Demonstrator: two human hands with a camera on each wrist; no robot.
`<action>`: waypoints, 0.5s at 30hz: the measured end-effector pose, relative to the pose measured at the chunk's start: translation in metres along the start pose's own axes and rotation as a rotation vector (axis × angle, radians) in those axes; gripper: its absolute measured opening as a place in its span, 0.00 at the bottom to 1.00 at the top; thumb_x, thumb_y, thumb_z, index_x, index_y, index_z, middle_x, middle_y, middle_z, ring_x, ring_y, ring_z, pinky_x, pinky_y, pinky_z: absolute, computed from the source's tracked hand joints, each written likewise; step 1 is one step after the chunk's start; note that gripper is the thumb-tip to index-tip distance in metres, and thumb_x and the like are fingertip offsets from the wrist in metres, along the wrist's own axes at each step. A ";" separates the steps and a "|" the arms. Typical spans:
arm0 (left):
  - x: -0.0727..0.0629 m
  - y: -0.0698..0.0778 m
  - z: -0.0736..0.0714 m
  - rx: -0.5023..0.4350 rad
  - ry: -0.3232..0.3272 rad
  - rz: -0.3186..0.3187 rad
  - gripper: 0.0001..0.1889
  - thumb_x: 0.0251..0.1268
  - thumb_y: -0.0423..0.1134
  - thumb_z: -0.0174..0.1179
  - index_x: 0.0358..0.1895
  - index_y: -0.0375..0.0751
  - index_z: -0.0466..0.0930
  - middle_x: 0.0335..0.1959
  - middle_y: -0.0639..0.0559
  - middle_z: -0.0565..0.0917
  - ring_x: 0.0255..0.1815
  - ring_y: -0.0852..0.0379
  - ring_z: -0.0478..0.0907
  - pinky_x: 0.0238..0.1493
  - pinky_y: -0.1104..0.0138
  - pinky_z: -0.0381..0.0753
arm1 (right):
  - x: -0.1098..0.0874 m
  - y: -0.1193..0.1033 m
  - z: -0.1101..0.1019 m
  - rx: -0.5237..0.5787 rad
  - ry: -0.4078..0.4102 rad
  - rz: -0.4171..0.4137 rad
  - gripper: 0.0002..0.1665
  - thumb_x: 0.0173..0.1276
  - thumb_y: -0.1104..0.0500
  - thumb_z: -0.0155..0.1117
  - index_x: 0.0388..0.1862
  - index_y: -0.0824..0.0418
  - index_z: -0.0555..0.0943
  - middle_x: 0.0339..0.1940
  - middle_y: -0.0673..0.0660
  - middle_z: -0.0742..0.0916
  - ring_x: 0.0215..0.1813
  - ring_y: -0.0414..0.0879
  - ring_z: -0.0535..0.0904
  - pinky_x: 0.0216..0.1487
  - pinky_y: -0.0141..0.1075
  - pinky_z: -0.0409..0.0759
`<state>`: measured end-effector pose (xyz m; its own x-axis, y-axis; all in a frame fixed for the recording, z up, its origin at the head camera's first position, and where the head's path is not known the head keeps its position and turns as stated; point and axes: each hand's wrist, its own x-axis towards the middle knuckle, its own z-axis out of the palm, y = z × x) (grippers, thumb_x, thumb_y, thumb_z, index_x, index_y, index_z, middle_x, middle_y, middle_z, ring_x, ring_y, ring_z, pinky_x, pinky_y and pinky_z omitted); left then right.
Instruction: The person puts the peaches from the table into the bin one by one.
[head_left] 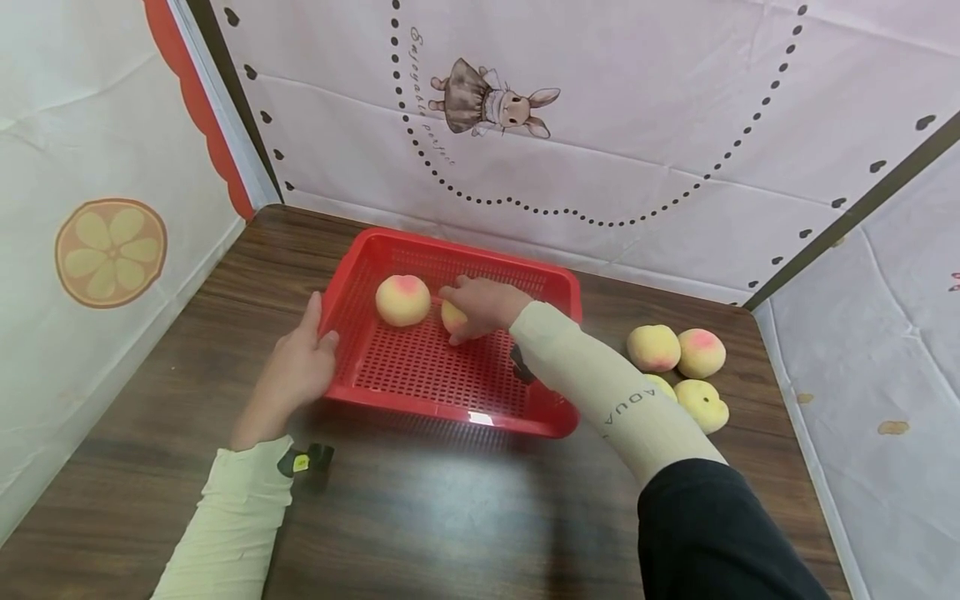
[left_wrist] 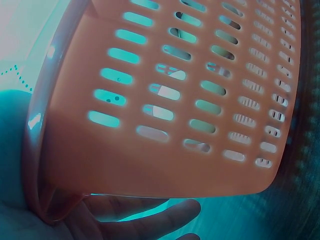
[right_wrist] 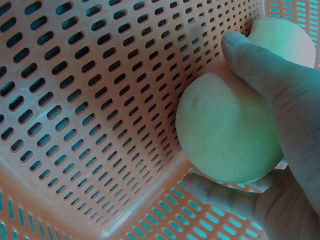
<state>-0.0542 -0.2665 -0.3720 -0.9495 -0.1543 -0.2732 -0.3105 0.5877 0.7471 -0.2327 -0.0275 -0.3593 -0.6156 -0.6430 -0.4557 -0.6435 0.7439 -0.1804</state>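
Observation:
A red perforated plastic basket [head_left: 450, 408] sits on the dark wooden table. My left hand [head_left: 300, 362] holds its left edge, with the rim between thumb and fingers; the left wrist view shows the basket's slotted side [left_wrist: 100, 165] close up. Inside the basket, my right hand [head_left: 487, 307] grips a pale yellow peach [head_left: 452, 317]. From the right wrist, the thumb lies on one side of that peach [right_wrist: 225, 130] and the fingers on the other, near the basket's floor. Another peach [head_left: 402, 300] with a pink top rests in the basket, left of the right hand.
Several more peaches [head_left: 701, 353] lie grouped on the table right of the basket, one partly hidden by my right sleeve [head_left: 622, 392]. Printed white cloth walls [head_left: 637, 100] close off the table's back and sides. The basket's back rim stands near the rear wall.

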 end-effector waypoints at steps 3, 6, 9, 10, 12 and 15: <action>0.000 0.001 0.000 -0.001 0.002 0.001 0.42 0.85 0.47 0.41 0.84 0.57 0.18 0.78 0.28 0.65 0.56 0.35 0.84 0.59 0.38 0.83 | 0.000 0.000 0.001 -0.008 0.007 -0.001 0.54 0.63 0.38 0.76 0.84 0.41 0.60 0.82 0.53 0.69 0.79 0.51 0.69 0.78 0.53 0.71; -0.001 0.002 0.000 -0.002 0.003 0.000 0.42 0.85 0.46 0.41 0.84 0.57 0.18 0.78 0.28 0.64 0.56 0.35 0.84 0.59 0.39 0.83 | -0.001 0.001 0.000 -0.016 0.012 -0.008 0.54 0.63 0.37 0.76 0.84 0.41 0.61 0.81 0.53 0.71 0.78 0.50 0.70 0.78 0.52 0.72; 0.000 0.002 0.000 0.001 0.001 -0.007 0.42 0.85 0.47 0.41 0.84 0.57 0.19 0.78 0.28 0.64 0.54 0.36 0.84 0.59 0.39 0.84 | -0.002 0.001 0.000 -0.016 0.014 -0.017 0.54 0.63 0.37 0.76 0.84 0.42 0.61 0.81 0.52 0.72 0.78 0.50 0.71 0.78 0.52 0.73; 0.000 0.002 0.000 0.004 0.001 -0.008 0.42 0.85 0.47 0.41 0.84 0.56 0.19 0.78 0.28 0.64 0.54 0.37 0.84 0.59 0.40 0.84 | -0.002 0.001 0.000 -0.014 0.014 -0.018 0.54 0.63 0.37 0.76 0.84 0.42 0.61 0.80 0.52 0.72 0.77 0.50 0.71 0.77 0.52 0.73; 0.000 0.002 0.000 0.017 0.001 -0.010 0.41 0.85 0.47 0.40 0.84 0.56 0.19 0.77 0.28 0.65 0.50 0.40 0.85 0.56 0.43 0.87 | -0.003 0.001 0.000 -0.001 0.015 -0.021 0.55 0.62 0.37 0.76 0.84 0.41 0.61 0.79 0.52 0.73 0.76 0.49 0.72 0.77 0.52 0.74; 0.001 0.002 -0.001 0.032 0.003 -0.014 0.41 0.85 0.47 0.40 0.84 0.55 0.19 0.76 0.28 0.66 0.44 0.45 0.86 0.48 0.52 0.89 | -0.003 0.002 0.000 0.018 0.016 -0.024 0.56 0.61 0.37 0.77 0.84 0.41 0.60 0.78 0.51 0.73 0.74 0.48 0.73 0.76 0.52 0.75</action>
<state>-0.0558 -0.2665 -0.3707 -0.9453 -0.1648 -0.2815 -0.3219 0.6106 0.7235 -0.2318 -0.0237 -0.3585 -0.6071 -0.6634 -0.4374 -0.6498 0.7313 -0.2073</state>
